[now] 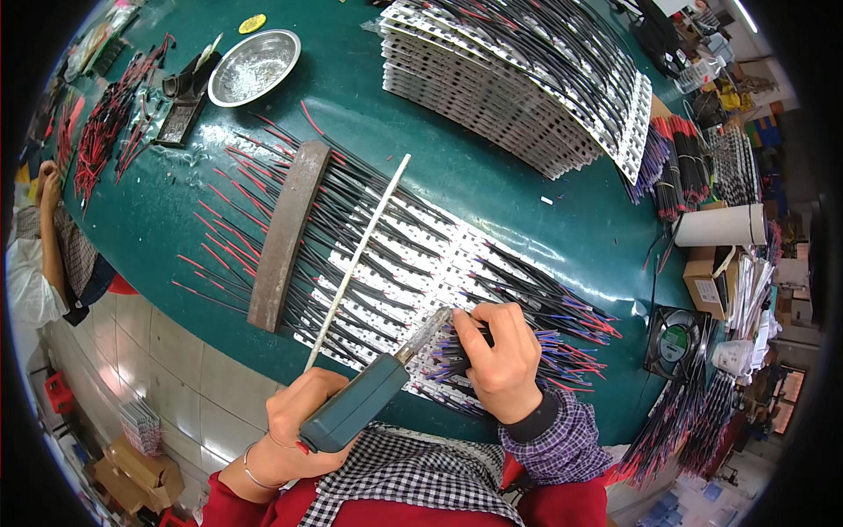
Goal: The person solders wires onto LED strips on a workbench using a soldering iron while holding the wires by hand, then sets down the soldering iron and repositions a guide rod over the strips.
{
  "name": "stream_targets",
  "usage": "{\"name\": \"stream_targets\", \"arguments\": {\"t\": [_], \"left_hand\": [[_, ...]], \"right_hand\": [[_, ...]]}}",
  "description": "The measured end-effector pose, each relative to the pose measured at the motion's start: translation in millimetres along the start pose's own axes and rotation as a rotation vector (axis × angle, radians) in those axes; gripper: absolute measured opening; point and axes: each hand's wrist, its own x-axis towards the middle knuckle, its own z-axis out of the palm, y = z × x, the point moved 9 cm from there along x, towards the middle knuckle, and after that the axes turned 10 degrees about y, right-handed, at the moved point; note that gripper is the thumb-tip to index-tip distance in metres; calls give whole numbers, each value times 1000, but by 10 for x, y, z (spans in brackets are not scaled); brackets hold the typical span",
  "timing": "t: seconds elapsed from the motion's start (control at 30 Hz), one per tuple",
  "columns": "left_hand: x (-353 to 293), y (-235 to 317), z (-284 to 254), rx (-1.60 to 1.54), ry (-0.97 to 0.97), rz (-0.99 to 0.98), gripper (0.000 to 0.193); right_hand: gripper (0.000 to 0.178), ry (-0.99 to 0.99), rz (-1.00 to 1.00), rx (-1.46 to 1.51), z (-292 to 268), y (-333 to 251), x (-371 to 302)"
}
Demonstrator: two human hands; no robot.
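My left hand point(303, 408) is wrapped around the handle of a dark green soldering gun point(362, 400). Its metal tip points up and right, onto a white circuit board panel point(450, 263) lying on the table. Right beside the tip, my right hand point(505, 356) is closed, thumb and forefinger pinched low over the panel. What they pinch is too small to make out, though black wires run under the fingers. Rows of black wires point(544, 285) with red and purple ends stick out from the panel. A rusty metal bar point(290, 237) and a thin white stick point(360, 255) lie across the wires.
A tall stack of wired panels point(492, 97) stands at the far side. A metal bowl point(255, 68) sits far left, near loose red and black wires point(105, 140). On the right are a small fan point(674, 342) and a white roll point(720, 226). Another person's hand point(48, 184) shows at left.
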Motion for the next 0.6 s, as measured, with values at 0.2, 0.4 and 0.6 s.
{"name": "stream_targets", "arguments": {"t": [0.2, 0.4, 0.6], "left_hand": [[-75, -56, -44, -7, 8, -26, 21], [-102, 31, -111, 16, 27, 5, 28], [-142, 57, -173, 23, 119, 35, 25]], "right_hand": [[31, -12, 3, -3, 5, -11, 1], [45, -30, 43, 36, -12, 17, -21], [44, 81, -10, 105, -180, -83, -77]]}}
